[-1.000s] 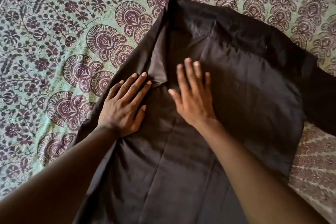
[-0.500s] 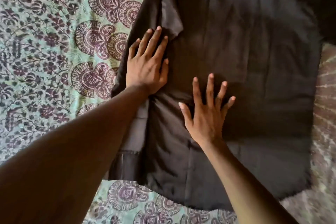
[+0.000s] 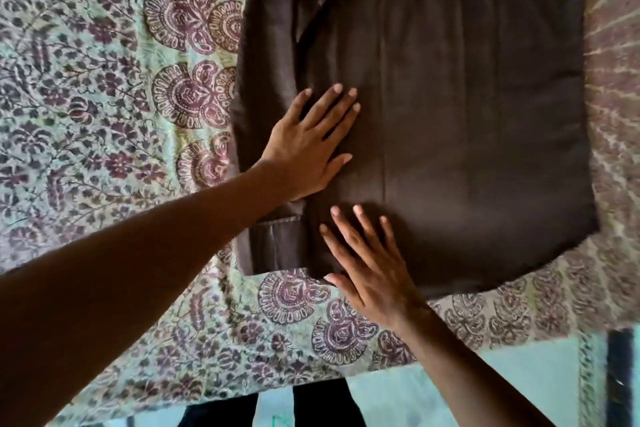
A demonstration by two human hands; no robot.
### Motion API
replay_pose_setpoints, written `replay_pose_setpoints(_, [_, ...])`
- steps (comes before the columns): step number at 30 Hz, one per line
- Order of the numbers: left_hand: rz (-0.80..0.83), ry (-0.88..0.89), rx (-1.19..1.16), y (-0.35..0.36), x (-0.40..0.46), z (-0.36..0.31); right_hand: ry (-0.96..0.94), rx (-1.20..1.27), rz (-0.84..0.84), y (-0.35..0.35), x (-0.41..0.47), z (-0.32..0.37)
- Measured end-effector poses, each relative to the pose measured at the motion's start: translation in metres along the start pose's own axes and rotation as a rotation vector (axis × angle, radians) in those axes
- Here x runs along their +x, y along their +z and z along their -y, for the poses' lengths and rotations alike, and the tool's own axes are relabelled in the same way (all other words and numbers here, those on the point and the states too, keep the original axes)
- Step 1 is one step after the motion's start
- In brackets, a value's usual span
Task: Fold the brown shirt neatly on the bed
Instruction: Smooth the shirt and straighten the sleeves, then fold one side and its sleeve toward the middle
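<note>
Pressing flat, both hands lie on the brown shirt [image 3: 467, 107] near the bed [image 3: 86, 80] front edge: left hand [image 3: 308, 146] fingers together over the folded left strip, right hand [image 3: 370, 263] spread at the hem, nearer it. Shirt's long axis runs away from the fingers.

Both arms reach forward, left hand [image 3: 306, 146] and right hand [image 3: 372, 270] lying palm-down with fingers straight and spread.
</note>
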State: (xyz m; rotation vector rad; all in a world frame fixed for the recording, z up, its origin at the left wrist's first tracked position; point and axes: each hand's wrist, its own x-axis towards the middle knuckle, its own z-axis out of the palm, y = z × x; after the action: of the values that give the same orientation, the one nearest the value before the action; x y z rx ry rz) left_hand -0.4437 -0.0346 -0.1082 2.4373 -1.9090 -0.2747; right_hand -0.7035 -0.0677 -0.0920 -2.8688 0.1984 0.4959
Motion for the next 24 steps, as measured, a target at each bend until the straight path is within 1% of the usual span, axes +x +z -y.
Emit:
replay_pose_setpoints(2, [0.029,0.021,0.010,0.006,-0.028,-0.018,-0.019,0.086,-0.067,-0.005,-0.012,-0.013])
replay_pose_setpoints(3, [0.045,0.047,0.003,0.008,-0.043,-0.026,0.026,0.116,-0.139,-0.009,-0.012,-0.021])
replay_pose_setpoints(5, [0.076,0.105,-0.013,0.013,-0.075,-0.040,0.213,0.114,-0.275,-0.020,0.003,-0.038])
replay_pose_setpoints(6, [0.094,0.127,-0.009,0.015,-0.090,-0.046,0.324,0.087,-0.311,-0.025,0.016,-0.048])
replay_pose_setpoints(8, [0.116,0.158,0.003,0.017,-0.114,-0.055,0.486,0.031,-0.294,-0.030,0.043,-0.060])
replay_pose_setpoints(9, [0.106,0.154,-0.003,0.016,-0.121,-0.057,0.523,0.023,-0.255,-0.029,0.054,-0.060])
replay_pose_setpoints(11, [0.067,0.105,-0.026,0.012,-0.127,-0.057,0.507,0.020,-0.195,-0.018,0.057,-0.050])
replay_pose_setpoints(13, [0.048,0.044,-0.015,0.008,-0.123,-0.052,0.453,0.021,-0.165,-0.006,0.039,-0.030])
replay_pose_setpoints(16, [0.066,0.001,0.016,0.001,-0.114,-0.045,0.276,0.049,-0.120,0.010,-0.007,0.006])
replay_pose_setpoints(18, [0.055,-0.055,-0.005,-0.004,-0.113,-0.043,0.159,0.081,-0.102,0.018,-0.033,0.018])
replay_pose_setpoints(19, [0.036,-0.108,-0.022,-0.006,-0.114,-0.042,0.138,0.121,-0.117,0.020,-0.042,0.019])
replay_pose_setpoints(21, [-0.001,-0.232,-0.056,-0.009,-0.121,-0.043,0.165,0.234,-0.206,0.017,-0.045,0.017])
replay_pose_setpoints(24, [0.050,-0.408,-0.171,-0.018,-0.130,-0.041,0.247,0.346,-0.394,0.001,-0.022,0.012])
